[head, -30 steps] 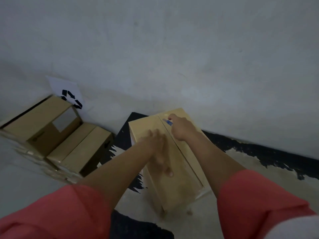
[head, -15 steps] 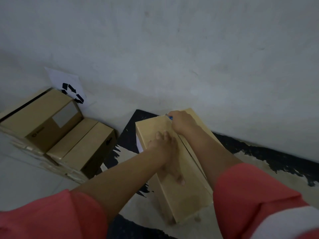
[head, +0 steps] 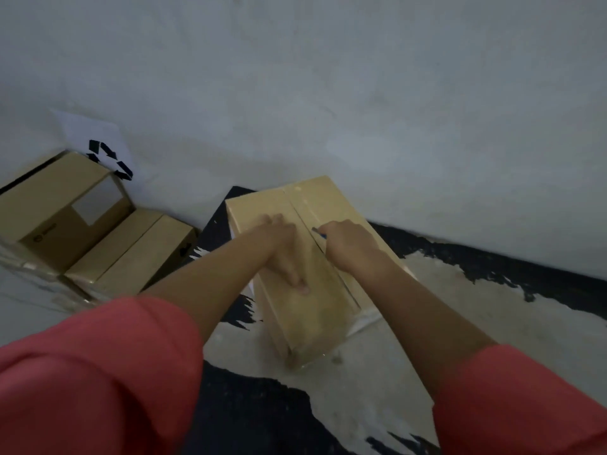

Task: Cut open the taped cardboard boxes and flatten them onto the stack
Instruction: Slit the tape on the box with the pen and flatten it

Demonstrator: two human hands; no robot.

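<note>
Sleeves: the person's two red sleeves, left and right, are filling the near corners, with bare forearms reaching out from them.
Floor: a pale floor with ragged black patches is lying under everything.
Box being worked: a long cardboard box is sitting on the floor in the middle, its near end pointing toward the person and its far end close to the wall.
Left hand: the left hand is lying flat on the left half of the box top, fingers straight and spread, pressing down and gripping nothing.
Right hand: the right hand is curling tightly round a blue cutter, grasping it.
Cutter: its tip is sitting on the taped seam that is running lengthwise down the top, just beside the left hand.
Other boxes: off to the left, a taller closed box with a pale label is standing against the wall, and a lower box is lying just beside it, well apart from the one under the hands.
Sign: a white sheet with black recycling arrows is hanging on the wall behind the taller box.
Wall: a plain grey-white wall is taking up the whole far side.
</note>
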